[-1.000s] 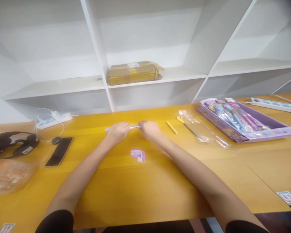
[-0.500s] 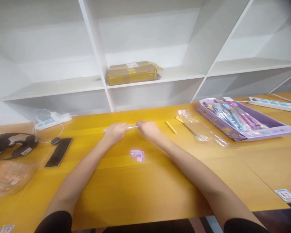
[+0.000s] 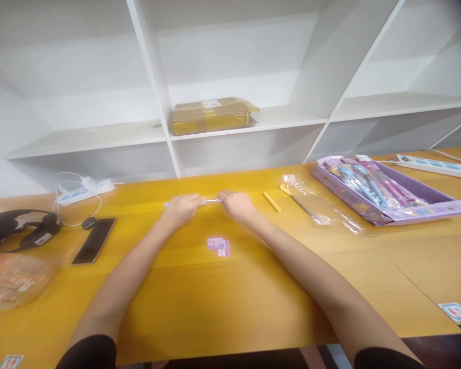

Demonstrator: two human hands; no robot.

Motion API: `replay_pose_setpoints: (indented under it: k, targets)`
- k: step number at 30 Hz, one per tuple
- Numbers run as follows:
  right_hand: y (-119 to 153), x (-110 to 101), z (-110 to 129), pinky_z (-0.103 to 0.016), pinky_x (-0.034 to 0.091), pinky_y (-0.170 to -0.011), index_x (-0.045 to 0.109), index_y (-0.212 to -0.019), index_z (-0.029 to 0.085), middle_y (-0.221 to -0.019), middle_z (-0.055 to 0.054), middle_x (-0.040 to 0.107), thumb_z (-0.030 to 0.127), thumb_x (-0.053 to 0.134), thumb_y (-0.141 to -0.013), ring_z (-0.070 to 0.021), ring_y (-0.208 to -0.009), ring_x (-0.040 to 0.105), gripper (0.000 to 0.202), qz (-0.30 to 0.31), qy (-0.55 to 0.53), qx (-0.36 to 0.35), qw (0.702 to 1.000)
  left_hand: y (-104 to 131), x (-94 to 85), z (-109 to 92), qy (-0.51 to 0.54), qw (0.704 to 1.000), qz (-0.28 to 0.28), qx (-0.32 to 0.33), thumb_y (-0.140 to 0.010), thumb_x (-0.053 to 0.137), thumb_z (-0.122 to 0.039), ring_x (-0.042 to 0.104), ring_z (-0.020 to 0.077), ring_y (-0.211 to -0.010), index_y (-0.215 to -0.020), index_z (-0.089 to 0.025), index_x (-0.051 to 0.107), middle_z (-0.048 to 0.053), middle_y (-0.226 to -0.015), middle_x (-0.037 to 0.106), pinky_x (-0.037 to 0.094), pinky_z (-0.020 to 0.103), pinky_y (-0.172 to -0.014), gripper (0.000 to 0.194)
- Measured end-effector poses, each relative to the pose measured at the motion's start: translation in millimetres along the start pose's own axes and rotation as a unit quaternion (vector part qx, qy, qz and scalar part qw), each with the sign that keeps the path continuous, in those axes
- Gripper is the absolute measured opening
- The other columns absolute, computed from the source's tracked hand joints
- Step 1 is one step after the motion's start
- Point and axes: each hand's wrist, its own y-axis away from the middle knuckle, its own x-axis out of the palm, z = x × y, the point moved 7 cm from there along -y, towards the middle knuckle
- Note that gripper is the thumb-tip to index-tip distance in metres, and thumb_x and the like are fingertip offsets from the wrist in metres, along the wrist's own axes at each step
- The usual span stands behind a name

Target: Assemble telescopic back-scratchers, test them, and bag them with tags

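Both hands meet over the middle of the table around a thin, light-coloured rod point(image 3: 211, 200), part of which shows between them. My left hand point(image 3: 184, 209) is closed on its left part, and a small purple end sticks out beyond that hand. Closed on the right part is my right hand point(image 3: 237, 205). Two small purple-and-white cards point(image 3: 215, 243) lie overlapping on the table below the hands. A yellow stick point(image 3: 272, 202) rests just right of my right hand. Beside it, a dark rod with a yellow end point(image 3: 301, 205) lies on clear plastic wrapping.
An open purple box point(image 3: 369, 205) with wrapped pens stands at right. At left are a phone point(image 3: 94, 241), a power strip point(image 3: 85, 192), a black strap-like object point(image 3: 42, 230) and an orange plastic bag point(image 3: 17, 279). A taped carton point(image 3: 213, 117) sits on the shelf.
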Motion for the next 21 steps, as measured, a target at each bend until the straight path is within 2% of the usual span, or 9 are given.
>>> replay_pose_setpoints:
  k: [11,16,19,21]
  targets:
    - [-1.8,-4.1,-7.1,-0.031,0.025,-0.063,0.067,-0.114,0.02,-0.109,-0.011,0.077,0.021,0.041,-0.108,-0.0209,-0.087,0.068,0.027,-0.019,0.015,-0.003,1.0,-1.3,-2.6,3.2,0.007,1.0,-0.012,-0.007,-0.114,0.037,-0.047,0.061,0.0177,-0.071,-0.107,-0.028,0.076,0.005,-0.084,0.07,0.028,0.031,-0.056,0.044]
    - [-5.4,-1.2,-12.4,-0.032,0.022,-0.063,0.068,-0.113,0.019,-0.106,-0.013,0.076,0.021,0.04,-0.108,-0.0212,-0.085,0.065,0.028,-0.041,0.024,-0.005,0.999,-2.1,1.7,6.1,0.004,1.0,-0.027,-0.015,-0.114,0.041,-0.047,0.062,0.0175,-0.069,-0.108,-0.029,0.077,0.004,-0.084,0.072,0.027,0.031,-0.055,0.04]
    - [-4.1,-4.2,-41.4,-0.033,0.021,-0.064,0.069,-0.111,0.018,-0.104,-0.014,0.075,0.021,0.039,-0.107,-0.022,-0.086,0.064,0.03,-0.064,0.035,0.015,0.997,1.2,-2.7,30.9,-0.002,0.999,-0.035,-0.023,-0.113,0.045,-0.043,0.065,0.0186,-0.072,-0.11,-0.029,0.079,0.005,-0.088,0.076,0.035,0.031,-0.058,0.037]
    - [3.3,-11.2,-78.5,-0.033,0.019,-0.063,0.07,-0.11,0.018,-0.102,-0.014,0.075,0.021,0.04,-0.105,-0.0224,-0.084,0.063,0.03,-0.082,0.045,0.044,0.995,10.9,-14.4,66.3,-0.004,0.998,-0.044,-0.035,-0.112,0.044,-0.038,0.068,0.0211,-0.081,-0.112,-0.027,0.079,0.007,-0.094,0.078,0.044,0.032,-0.067,0.037]
